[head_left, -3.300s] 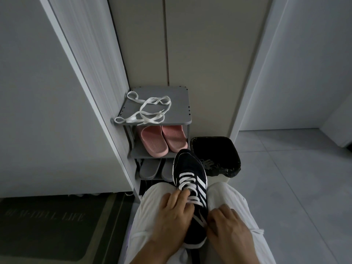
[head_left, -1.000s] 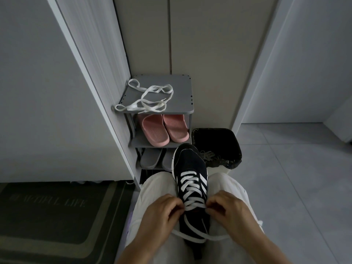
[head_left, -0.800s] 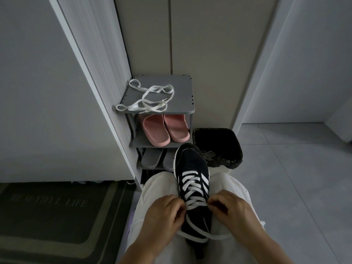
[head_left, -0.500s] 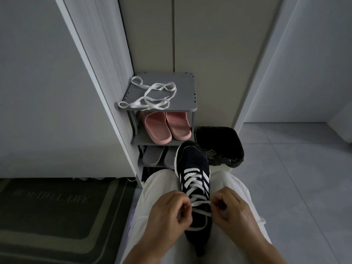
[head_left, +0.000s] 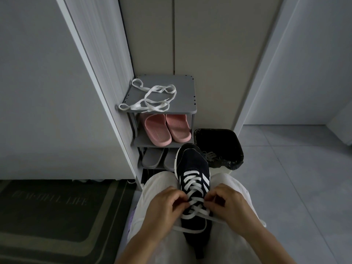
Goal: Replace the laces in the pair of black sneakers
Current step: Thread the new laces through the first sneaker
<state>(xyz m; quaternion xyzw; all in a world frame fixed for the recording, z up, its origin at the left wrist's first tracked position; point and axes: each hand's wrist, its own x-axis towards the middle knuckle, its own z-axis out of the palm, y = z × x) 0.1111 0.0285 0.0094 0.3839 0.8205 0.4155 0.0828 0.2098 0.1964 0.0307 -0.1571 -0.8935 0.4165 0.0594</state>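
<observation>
Dim light. A grey shoe rack (head_left: 186, 96) stands at centre against pale cabinet doors (head_left: 209, 44), a black-lined bin (head_left: 236, 147) just right of it. Grey floor tiles (head_left: 295, 178) fill the right, a dark doormat (head_left: 47, 216) the lower left.

Lace (head_left: 194, 212): ends now crossed over the sneaker (head_left: 192, 164) tongue.
Hands: left hand (head_left: 163, 208) and right hand (head_left: 228, 205) pinch closer in.

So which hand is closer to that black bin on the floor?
The right. The right hand pinches the lace on the side of the sneaker that faces the bin; the left hand pinches it across the sneaker, farther away.
</observation>
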